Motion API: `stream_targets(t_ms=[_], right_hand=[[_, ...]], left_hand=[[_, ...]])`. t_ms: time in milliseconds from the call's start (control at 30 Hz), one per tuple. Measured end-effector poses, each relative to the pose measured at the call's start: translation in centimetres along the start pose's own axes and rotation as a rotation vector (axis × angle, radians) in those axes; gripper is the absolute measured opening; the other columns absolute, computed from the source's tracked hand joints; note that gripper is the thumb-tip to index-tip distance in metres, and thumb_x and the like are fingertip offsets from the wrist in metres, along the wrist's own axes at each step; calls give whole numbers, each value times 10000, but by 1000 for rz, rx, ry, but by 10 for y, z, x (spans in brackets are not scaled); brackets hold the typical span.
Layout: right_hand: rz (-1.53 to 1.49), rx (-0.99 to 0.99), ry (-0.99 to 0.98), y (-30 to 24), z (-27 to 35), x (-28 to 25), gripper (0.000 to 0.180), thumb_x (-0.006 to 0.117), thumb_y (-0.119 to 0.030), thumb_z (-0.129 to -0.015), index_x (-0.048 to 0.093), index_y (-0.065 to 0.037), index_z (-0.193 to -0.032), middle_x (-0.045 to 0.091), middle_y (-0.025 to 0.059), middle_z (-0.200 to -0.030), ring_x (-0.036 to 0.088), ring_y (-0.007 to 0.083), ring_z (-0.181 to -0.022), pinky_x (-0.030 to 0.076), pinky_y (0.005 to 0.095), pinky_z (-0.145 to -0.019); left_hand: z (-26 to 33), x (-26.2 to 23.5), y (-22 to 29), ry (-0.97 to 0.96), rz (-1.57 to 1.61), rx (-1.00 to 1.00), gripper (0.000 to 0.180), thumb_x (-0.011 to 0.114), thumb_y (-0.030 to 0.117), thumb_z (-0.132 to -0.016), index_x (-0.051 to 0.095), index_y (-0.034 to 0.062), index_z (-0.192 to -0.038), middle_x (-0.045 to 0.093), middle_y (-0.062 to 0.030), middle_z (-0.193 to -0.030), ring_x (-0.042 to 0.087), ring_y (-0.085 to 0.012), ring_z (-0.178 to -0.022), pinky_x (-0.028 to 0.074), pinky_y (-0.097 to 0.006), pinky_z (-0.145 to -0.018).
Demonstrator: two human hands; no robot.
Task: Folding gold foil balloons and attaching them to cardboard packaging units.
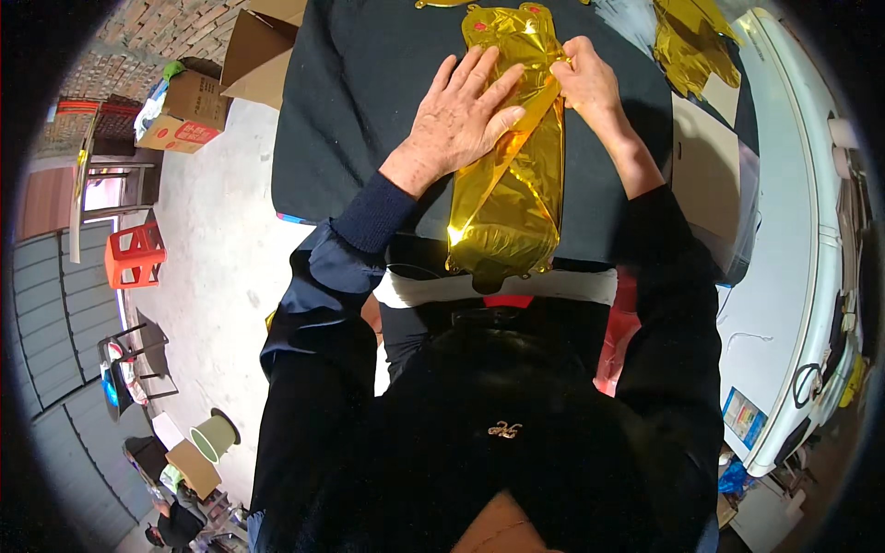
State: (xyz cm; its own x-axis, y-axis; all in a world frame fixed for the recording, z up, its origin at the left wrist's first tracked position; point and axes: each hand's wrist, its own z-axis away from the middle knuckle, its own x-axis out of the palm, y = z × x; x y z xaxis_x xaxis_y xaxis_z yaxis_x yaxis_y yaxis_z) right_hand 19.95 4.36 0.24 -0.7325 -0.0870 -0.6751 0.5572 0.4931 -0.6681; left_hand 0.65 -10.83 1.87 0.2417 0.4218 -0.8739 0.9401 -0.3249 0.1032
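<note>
A shiny gold foil balloon (510, 207), long and folded flat, lies on a black cloth (355, 101) over the table in front of me. Small tabs stick out at its near end, and red marks show near its far end. My left hand (454, 118) rests flat on the balloon's upper left part, fingers spread, pressing on the foil. At the balloon's right edge, my right hand (590, 85) is closed in a pinch on the foil. A slanting fold runs down from these fingers toward the near left.
More crumpled gold foil (693, 46) lies at the table's far right. A cardboard box (189, 115), a red stool (136, 255) and a green bin (215, 437) stand on the floor to the left. A white vehicle (784, 230) is close on the right. Another person (180, 523) is at the lower left.
</note>
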Motion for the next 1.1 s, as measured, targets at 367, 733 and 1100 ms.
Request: stream_targets(t_ms=[367, 733, 1100], right_hand=[[-228, 160, 8, -15, 5, -4, 220, 612, -171, -956, 533, -42, -1116, 640, 47, -770, 590, 112, -574, 507, 281, -513], [54, -277, 212, -24, 65, -26, 173, 611, -107, -1004, 563, -11, -1139, 670, 146, -1007, 661, 292, -870, 531, 381, -757], [345, -611, -85, -67, 116, -39, 366, 697, -124, -887, 637, 0, -1226, 617, 163, -1271, 538, 344, -1282, 399, 493, -1114]], left_hand=[[2, 10, 4, -28, -55, -29, 702, 302, 667, -1040, 452, 213, -1554, 405, -204, -1581, 321, -346, -1506, 187, -525, -1251], [3, 4, 7, -133, -44, -87, 773, 300, 729, -1008, 428, 215, -1570, 362, -214, -1610, 268, -361, -1532, 133, -570, -1251], [-3, 4, 6, -210, -23, -141, 808, 270, 747, -999, 420, 205, -1580, 323, -201, -1638, 227, -350, -1549, 85, -571, -1251]])
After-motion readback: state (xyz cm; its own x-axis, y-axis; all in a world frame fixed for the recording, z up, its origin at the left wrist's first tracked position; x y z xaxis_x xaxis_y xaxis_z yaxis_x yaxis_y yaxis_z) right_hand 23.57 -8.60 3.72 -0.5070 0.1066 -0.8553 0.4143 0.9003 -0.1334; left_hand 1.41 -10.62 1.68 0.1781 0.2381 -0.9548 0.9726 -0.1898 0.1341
